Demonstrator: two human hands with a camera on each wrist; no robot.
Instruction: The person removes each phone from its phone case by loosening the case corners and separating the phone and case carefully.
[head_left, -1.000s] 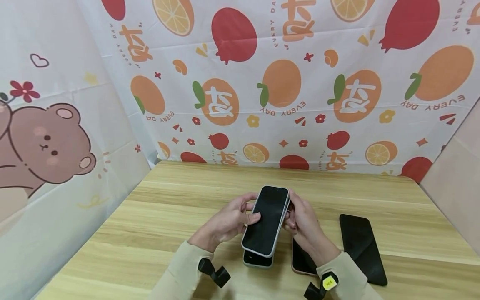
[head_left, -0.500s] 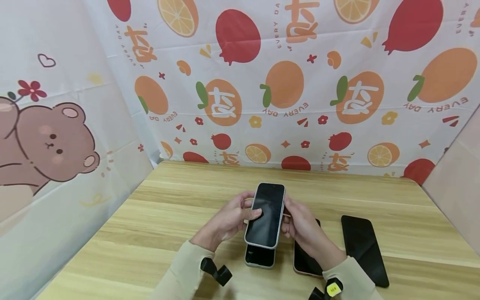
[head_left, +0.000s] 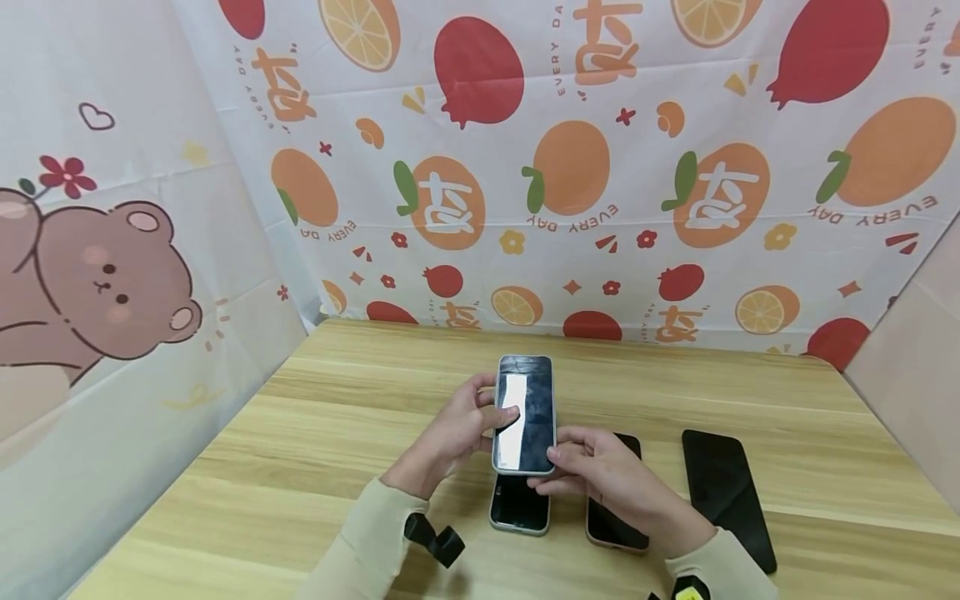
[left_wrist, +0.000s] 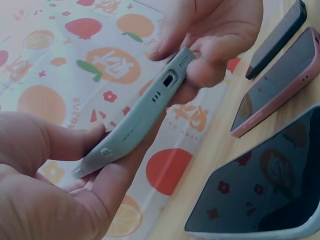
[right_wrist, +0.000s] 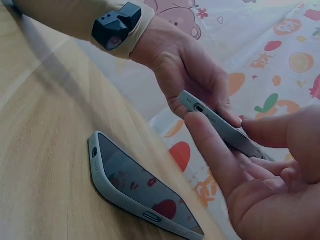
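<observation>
A smartphone point(head_left: 538, 392) in a pale green case is held above the table, screen up, with a white reflection across the glass. My left hand point(head_left: 459, 427) grips its left side, the thumb lying on the screen and fingers beneath. My right hand point(head_left: 603, 471) pinches the lower right corner between thumb and fingers. In the left wrist view the charging-port end of the held phone point(left_wrist: 142, 112) faces the camera. Below it on the table lies another phone point(head_left: 519, 510) in a pale case, partly covered by the held one.
A phone in a pink case point(left_wrist: 272, 85) lies partly under my right forearm. Farther right is a larger black phone point(head_left: 723, 487). The wooden table point(head_left: 300, 467) meets a fruit-print cloth point(head_left: 375, 208) at the back and a bear-print cloth point(head_left: 180, 433) at the left.
The held phone has turned straighter and moved slightly away and left; its screen now catches bright light. My right hand has slid from its upper right edge down to the lower right corner.
</observation>
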